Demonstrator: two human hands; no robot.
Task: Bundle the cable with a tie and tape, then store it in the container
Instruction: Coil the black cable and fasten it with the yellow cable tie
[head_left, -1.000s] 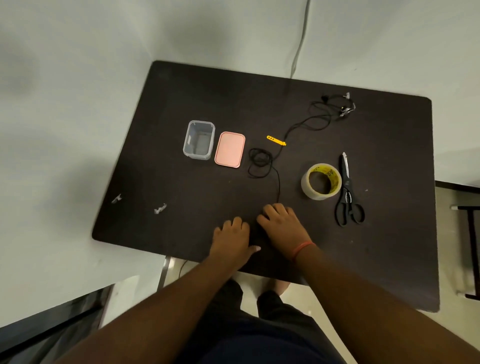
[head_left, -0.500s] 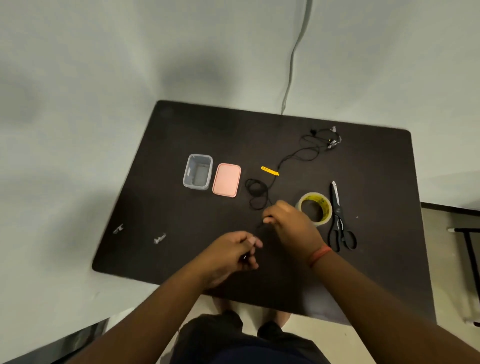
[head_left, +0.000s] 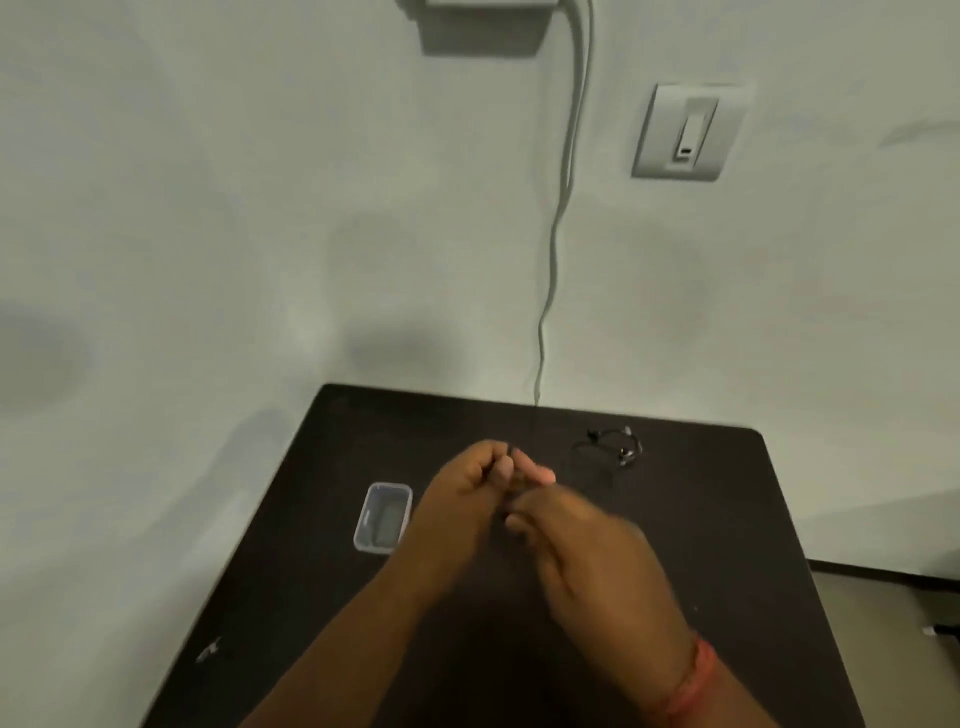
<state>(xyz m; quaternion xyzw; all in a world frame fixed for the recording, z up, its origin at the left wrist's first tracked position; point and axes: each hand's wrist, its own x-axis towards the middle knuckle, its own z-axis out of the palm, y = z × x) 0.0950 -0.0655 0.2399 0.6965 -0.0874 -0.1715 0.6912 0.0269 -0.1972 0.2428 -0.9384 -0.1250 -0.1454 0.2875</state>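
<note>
A dark tabletop (head_left: 727, 519) is seen from above, pushed against a pale wall (head_left: 208, 208); a wall switch (head_left: 684, 132) is mounted at about one o'clock and a grey cord (head_left: 556, 244) hangs down the wall at twelve o'clock.

Both hands are raised together over the middle of the tabletop. The left hand (head_left: 470, 491) is curled, its grip pinched shut on a short dark bit of cable (head_left: 608, 452) that shows between thumb and fingertips. The right hand (head_left: 582, 540) lies just beside it at four o'clock, blurred; whether its grip is closed on anything cannot be told. A red band (head_left: 688, 686) is worn on the right wrist.

A clear container (head_left: 383, 517) stands at nine o'clock from the hands, just beside the left wrist, open at the top. Nothing can be made out inside it but its own dim floor.

The far end of the cable is left in a loose tangle at one o'clock from the hands, near the far edge of the tabletop.
</note>
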